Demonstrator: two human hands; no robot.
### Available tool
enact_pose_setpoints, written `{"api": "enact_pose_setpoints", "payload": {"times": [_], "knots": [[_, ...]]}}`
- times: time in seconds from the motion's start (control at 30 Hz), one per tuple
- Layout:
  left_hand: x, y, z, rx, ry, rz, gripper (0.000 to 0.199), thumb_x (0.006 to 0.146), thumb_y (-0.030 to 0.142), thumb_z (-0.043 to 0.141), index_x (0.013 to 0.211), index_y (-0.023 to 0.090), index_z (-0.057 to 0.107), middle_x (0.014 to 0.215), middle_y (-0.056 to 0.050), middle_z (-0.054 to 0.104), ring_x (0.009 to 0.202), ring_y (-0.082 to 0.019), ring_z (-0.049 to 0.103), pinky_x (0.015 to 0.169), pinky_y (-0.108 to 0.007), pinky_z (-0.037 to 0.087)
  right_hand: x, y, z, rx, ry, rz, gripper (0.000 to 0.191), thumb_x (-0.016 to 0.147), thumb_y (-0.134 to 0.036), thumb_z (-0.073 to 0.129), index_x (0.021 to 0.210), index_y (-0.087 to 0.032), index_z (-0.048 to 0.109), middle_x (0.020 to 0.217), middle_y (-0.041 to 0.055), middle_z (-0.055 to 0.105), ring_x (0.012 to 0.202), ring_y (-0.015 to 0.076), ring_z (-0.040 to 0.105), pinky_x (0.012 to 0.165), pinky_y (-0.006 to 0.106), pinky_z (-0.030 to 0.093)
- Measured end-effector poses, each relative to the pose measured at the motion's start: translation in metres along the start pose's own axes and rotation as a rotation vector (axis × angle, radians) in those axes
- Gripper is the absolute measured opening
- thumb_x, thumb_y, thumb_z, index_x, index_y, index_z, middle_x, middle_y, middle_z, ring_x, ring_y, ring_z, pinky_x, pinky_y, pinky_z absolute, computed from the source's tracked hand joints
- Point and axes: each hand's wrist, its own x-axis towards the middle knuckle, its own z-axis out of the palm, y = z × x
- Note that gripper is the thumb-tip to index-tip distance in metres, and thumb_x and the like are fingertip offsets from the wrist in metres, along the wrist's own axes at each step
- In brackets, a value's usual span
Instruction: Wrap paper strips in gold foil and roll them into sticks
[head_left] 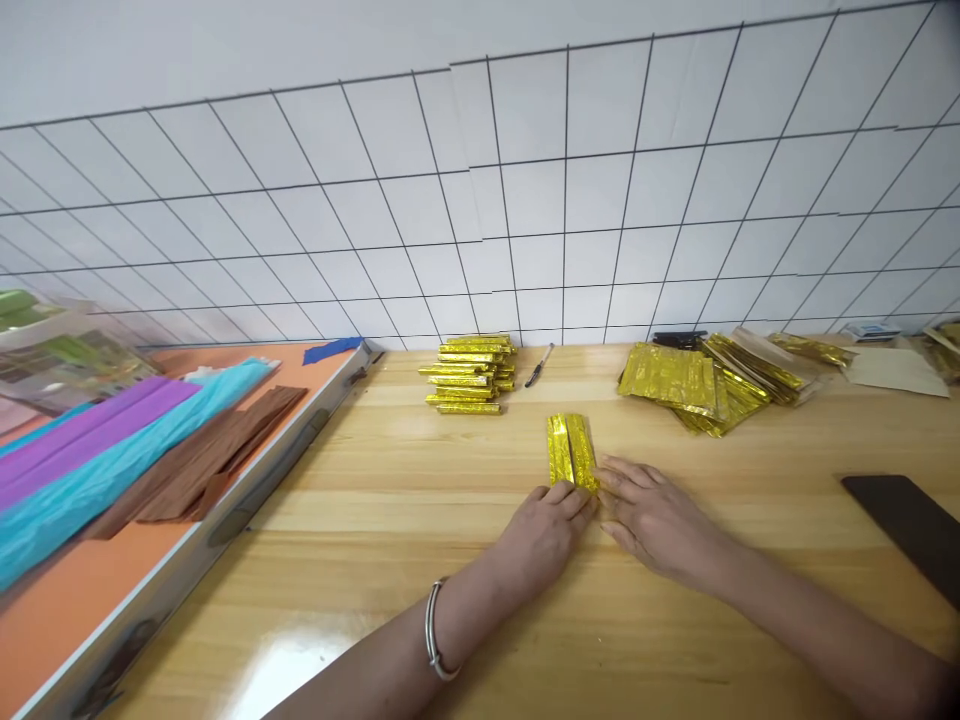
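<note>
A folded piece of shiny gold foil (pixel 571 448) lies flat on the wooden table in front of me, with a lengthwise seam down its middle. My left hand (pixel 551 532) presses on its near end, fingers curled and close together, hiding that end. At the foil's right edge is my right hand (pixel 656 520), its fingers stretched out and slightly apart, the tips touching or just beside the foil. A stack of narrow gold foil bundles (pixel 471 375) sits beyond, to the left. Wider gold foil packets (pixel 669 378) are piled at the back right.
A black-and-white pen (pixel 539 366) lies by the stack. On the left, an orange-surfaced board (pixel 67 640) with a raised edge bears purple (pixel 97 435), turquoise (pixel 150 445) and brown crepe paper (pixel 225 455). A dark flat object (pixel 904 525) lies at right; a gridded wall (pixel 600 200) stands behind.
</note>
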Motion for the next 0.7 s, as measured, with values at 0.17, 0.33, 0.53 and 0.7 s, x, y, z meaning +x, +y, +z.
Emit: {"api": "enact_pose_setpoints", "payload": {"times": [0.17,0.33,0.53,0.7], "knots": [[-0.001,0.0,-0.002,-0.025,0.002,-0.006,0.033,0.088,0.02,0.042,0.122,0.021,0.045,0.12,-0.003,0.051,0.106,-0.018,0.043,0.085,-0.029,0.04,-0.005,-0.012,0.016,0.046,0.071,0.054,0.035,0.088,-0.024,0.041,0.117,-0.014,0.056,0.121,0.0121,0.058,0.112,0.0215,0.051,0.096,0.04,0.042],[-0.002,-0.004,-0.001,-0.089,0.012,0.009,0.035,0.087,0.018,0.042,0.121,0.022,0.044,0.12,-0.003,0.052,0.106,-0.019,0.045,0.087,-0.031,0.041,-0.019,-0.013,0.026,-0.025,0.033,0.021,0.044,0.087,-0.016,0.037,0.131,-0.012,0.043,0.126,0.0127,0.054,0.114,0.0212,0.05,0.099,0.042,0.039],[-0.017,-0.008,0.004,-0.237,0.053,-0.015,0.047,0.079,0.007,0.041,0.124,0.018,0.039,0.123,-0.006,0.046,0.109,-0.016,0.046,0.096,-0.027,0.039,-0.012,-0.007,0.028,-0.036,0.018,0.031,0.056,0.081,-0.007,0.039,0.136,-0.013,0.034,0.118,0.0115,0.059,0.106,0.0206,0.055,0.096,0.041,0.04],[-0.032,-0.009,0.006,-0.238,0.059,0.011,0.048,0.076,0.006,0.043,0.124,0.016,0.04,0.125,-0.009,0.046,0.119,-0.018,0.041,0.105,-0.032,0.032,-0.003,-0.006,0.027,0.002,-0.046,0.013,0.053,0.08,-0.005,0.038,0.132,-0.016,0.041,0.106,0.0084,0.063,0.094,0.0195,0.055,0.087,0.036,0.044]]}}
